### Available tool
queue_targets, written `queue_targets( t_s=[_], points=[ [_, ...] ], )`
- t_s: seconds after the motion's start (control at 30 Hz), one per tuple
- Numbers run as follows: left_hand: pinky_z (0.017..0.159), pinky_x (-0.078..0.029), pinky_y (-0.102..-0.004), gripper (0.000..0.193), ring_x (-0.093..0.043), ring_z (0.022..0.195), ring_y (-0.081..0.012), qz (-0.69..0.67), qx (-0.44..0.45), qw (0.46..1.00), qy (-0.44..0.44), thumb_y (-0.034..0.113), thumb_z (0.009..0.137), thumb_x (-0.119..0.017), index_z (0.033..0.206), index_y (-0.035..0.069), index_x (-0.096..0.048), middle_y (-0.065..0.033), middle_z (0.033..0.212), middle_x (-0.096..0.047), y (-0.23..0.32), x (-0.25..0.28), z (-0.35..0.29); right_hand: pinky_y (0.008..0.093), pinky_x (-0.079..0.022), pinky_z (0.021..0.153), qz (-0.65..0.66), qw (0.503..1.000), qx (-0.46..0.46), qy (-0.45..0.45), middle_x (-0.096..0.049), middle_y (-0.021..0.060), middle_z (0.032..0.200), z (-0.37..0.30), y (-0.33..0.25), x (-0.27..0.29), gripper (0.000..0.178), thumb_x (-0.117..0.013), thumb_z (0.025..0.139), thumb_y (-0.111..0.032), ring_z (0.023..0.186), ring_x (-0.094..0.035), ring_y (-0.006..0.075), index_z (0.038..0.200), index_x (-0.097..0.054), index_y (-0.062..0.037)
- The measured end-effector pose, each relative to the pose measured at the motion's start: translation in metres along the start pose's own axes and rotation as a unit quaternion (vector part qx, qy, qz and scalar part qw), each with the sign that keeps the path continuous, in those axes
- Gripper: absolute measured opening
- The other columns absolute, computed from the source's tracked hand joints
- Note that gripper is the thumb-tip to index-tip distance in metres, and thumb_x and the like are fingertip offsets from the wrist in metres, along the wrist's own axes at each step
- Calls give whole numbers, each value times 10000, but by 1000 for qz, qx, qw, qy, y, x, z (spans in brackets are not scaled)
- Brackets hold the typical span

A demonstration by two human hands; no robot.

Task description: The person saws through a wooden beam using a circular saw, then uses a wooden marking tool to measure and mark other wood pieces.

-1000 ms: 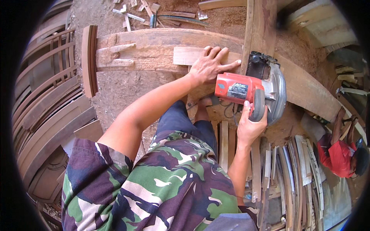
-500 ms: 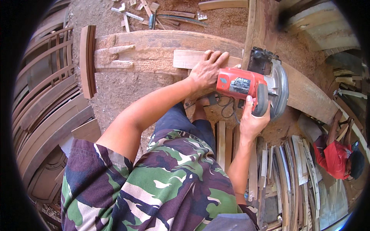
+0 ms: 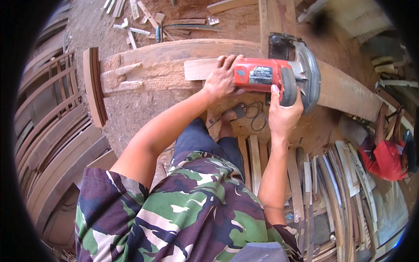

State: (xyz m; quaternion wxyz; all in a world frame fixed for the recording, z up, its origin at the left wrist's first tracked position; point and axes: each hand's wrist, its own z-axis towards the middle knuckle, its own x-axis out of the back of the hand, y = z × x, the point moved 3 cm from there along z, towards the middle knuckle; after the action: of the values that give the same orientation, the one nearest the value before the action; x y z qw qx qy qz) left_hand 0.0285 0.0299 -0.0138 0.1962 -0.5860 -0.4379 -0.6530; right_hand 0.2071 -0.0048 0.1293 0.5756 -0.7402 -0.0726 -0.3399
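My right hand [image 3: 284, 114] is wrapped around the rear handle of a red circular saw [image 3: 255, 73] with a grey blade guard. The saw lies on its path across a pale short board [image 3: 195, 70], its base plate reaching over the far edge. My left hand [image 3: 223, 79] grips that board just left of the saw's motor end, its fingers bent over the top. Beneath lies a wide, sawdust-covered wooden plank [image 3: 170, 49] that serves as the support. The blade and the cut are hidden by the saw.
Stacked curved wooden frames [image 3: 50, 113] fill the left side. Long wood strips [image 3: 336, 179] lie at the lower right. A person in a red shirt [image 3: 386, 157] crouches at the plank's right end. A cable [image 3: 260, 122] loops by my foot, and offcuts [image 3: 135, 31] lie beyond the plank.
The saw and my right hand have moved away from me, farther across the plank. My left hand stays on the board. The whole view has shifted slightly.
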Motion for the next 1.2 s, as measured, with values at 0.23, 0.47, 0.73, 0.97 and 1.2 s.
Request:
queue_targets(
  t_s=[0.23, 0.47, 0.73, 0.97, 1.2],
  points=[
    [1218, -283, -561, 763, -409, 1446, -375, 58, -37, 998, 11, 488, 910, -676, 1627, 339, -458, -189, 1560, -438, 7, -3, 8, 440, -565, 718, -68, 996, -51, 19, -739, 200, 840, -63, 32, 35, 228, -819, 937, -163, 790, -765, 387, 1059, -708, -5],
    [1214, -268, -600, 819, -392, 1431, -437, 48, -12, 999, 5, 673, 879, -718, 1610, 381, -489, -228, 1548, -428, 17, 1, 8, 399, -570, 736, -16, 981, -125, 148, -747, 144, 854, -151, 93, 121, 263, -849, 920, -162, 759, -729, 241, 1049, -725, 31],
    [1212, -241, -613, 883, -328, 1462, -490, 51, -56, 997, -2, 634, 897, -743, 1597, 170, -471, -292, 1606, -331, 7, -6, 3, 417, -551, 969, 99, 935, -335, 66, -742, 172, 1214, -169, 294, 153, 470, -716, 1030, -233, 1085, -719, 286, 1379, -599, 59],
    [1214, -306, -641, 1077, -307, 1528, -537, 146, -25, 986, -74, 503, 786, -908, 1619, 89, -364, -330, 1694, -252, 1, -7, 5, 551, -529, 1002, -181, 940, -288, 1, -699, 344, 1264, -104, 593, 87, 646, -779, 966, -282, 1217, -660, 503, 1446, -535, 75],
    [1255, -308, -567, 1152, -255, 1575, -490, 67, -16, 995, -71, 486, 871, -867, 1662, -2, -186, -352, 1694, -204, -37, -8, -25, 515, -613, 902, -352, 864, -334, -135, -764, 254, 1167, -55, 754, 15, 322, -596, 1031, -147, 1075, -755, 427, 1325, -584, -18]
  ],
)
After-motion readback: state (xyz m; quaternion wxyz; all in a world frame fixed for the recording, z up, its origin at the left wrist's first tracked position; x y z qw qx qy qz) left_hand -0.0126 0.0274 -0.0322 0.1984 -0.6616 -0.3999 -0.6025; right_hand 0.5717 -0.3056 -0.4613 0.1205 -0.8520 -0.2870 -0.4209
